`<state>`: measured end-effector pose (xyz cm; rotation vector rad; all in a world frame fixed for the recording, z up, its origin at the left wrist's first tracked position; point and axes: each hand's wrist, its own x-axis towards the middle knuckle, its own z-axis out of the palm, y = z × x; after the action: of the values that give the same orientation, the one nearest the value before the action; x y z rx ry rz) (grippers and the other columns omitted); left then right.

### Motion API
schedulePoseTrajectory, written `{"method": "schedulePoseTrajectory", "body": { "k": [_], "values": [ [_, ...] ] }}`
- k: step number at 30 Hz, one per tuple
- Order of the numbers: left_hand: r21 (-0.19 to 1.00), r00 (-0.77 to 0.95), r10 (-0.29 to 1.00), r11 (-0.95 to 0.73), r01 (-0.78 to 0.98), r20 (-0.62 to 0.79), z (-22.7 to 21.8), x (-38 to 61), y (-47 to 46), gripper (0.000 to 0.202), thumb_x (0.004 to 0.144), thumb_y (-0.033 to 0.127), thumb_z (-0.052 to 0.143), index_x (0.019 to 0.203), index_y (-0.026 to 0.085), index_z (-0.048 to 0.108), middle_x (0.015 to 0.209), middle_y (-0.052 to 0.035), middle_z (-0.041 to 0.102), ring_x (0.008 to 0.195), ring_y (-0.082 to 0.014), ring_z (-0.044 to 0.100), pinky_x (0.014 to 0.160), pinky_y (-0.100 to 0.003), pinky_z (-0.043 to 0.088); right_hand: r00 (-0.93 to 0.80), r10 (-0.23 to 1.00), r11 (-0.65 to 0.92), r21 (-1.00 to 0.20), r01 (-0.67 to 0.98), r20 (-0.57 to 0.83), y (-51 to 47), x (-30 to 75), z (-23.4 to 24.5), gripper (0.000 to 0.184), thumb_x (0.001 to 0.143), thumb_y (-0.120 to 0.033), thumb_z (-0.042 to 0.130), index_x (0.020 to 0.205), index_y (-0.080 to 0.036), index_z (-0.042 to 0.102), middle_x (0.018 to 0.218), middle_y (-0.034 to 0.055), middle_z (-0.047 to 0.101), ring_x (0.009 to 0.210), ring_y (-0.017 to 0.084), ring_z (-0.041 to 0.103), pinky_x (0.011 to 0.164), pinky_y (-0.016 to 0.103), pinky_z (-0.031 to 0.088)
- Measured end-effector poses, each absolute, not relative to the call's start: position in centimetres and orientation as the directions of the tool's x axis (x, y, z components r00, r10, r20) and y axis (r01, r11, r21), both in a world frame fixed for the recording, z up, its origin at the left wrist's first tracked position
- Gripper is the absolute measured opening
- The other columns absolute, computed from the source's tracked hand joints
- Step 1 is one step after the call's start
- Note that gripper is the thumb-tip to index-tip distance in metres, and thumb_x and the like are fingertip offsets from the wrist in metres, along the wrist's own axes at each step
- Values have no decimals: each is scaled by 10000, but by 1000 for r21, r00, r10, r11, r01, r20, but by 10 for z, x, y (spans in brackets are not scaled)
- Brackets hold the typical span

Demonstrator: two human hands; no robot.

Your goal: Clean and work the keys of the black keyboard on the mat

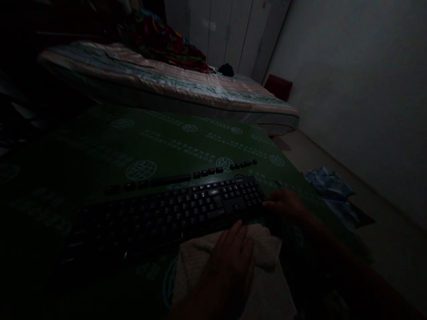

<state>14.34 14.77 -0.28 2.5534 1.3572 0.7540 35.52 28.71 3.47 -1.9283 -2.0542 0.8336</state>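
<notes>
A black keyboard (173, 213) lies across a green printed table cover (187, 146) in a very dark room. Just beyond it sits a row of loose black keycaps (200, 174). A white towel (267, 284) is spread in front of the keyboard. My left hand (230, 258) rests flat on the towel, fingers stretched out and reaching the keyboard's near edge. My right hand (287, 205) is at the keyboard's right end, fingers curled round its corner.
A bed (173, 84) with a patterned sheet and a colourful bundle of cloth (167, 42) stands behind the table. A blue plastic bag (328, 184) lies on the floor at the right, near a grey wall. A red object (278, 86) sits by the bed's far end.
</notes>
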Motion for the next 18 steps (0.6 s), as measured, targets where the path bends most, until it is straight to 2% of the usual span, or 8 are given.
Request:
{"method": "schedulePoseTrajectory", "body": {
  "k": [3, 9, 18],
  "values": [
    [350, 468, 805, -584, 732, 365, -3, 143, 148, 379, 826, 117, 481, 1204, 119, 520, 1329, -147, 528, 1293, -306, 419, 1000, -474, 446, -120, 946, -61, -528, 847, -302, 293, 356, 36, 270, 683, -405, 642, 584, -161, 583, 502, -30, 527, 475, 102, 467, 453, 214, 289],
    [349, 479, 805, -587, 731, 351, -3, 143, 148, 372, 849, 144, 472, 1218, 120, 515, 1338, -152, 520, 1295, -302, 418, 1012, -467, 437, -154, 918, -5, -400, 916, -364, 301, 354, 47, 251, 706, -350, 636, 559, -159, 566, 491, -31, 492, 479, 104, 464, 457, 222, 270],
    [377, 473, 817, -573, 728, 329, -3, 142, 147, 391, 845, 151, 488, 1235, 133, 506, 1350, -139, 511, 1309, -299, 398, 1025, -467, 422, -184, 873, -46, -451, 891, -451, 306, 355, 51, 215, 684, -299, 643, 554, -157, 548, 469, -41, 488, 445, 86, 453, 440, 202, 288]
  ]
}}
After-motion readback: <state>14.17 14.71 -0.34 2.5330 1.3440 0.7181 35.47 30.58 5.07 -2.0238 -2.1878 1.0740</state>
